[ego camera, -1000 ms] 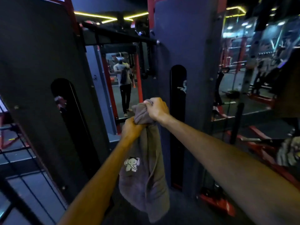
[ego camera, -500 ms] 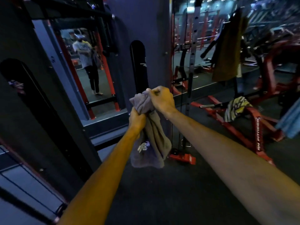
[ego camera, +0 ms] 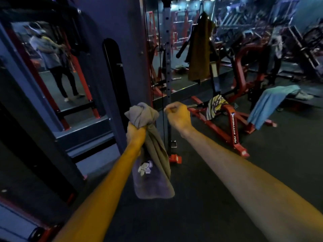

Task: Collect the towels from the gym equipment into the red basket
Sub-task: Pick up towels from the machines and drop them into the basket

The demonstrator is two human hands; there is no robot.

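My left hand [ego camera: 135,134] grips a grey towel [ego camera: 153,154] with a small elephant print; its bunched top sticks out above my fist and the rest hangs down. My right hand [ego camera: 178,117] is held beside it, a little to the right, fingers curled into a fist with nothing in it. A brown towel [ego camera: 199,53] hangs from a machine handle ahead. A striped yellow and white towel [ego camera: 215,105] lies over a red machine frame. A light blue towel [ego camera: 269,103] drapes over a bench at the right. No red basket is in view.
A dark cable machine column [ego camera: 111,55] and a mirror [ego camera: 50,67] with a person's reflection stand at the left. A perforated upright post [ego camera: 168,84] with a red foot is just behind my hands. Red machine frames [ego camera: 234,130] crowd the right; dark rubber floor [ego camera: 201,198] lies below.
My right hand has let go of the grey towel and moved off to the right; my left hand alone holds it. My view has swung right, showing more machines and towels.
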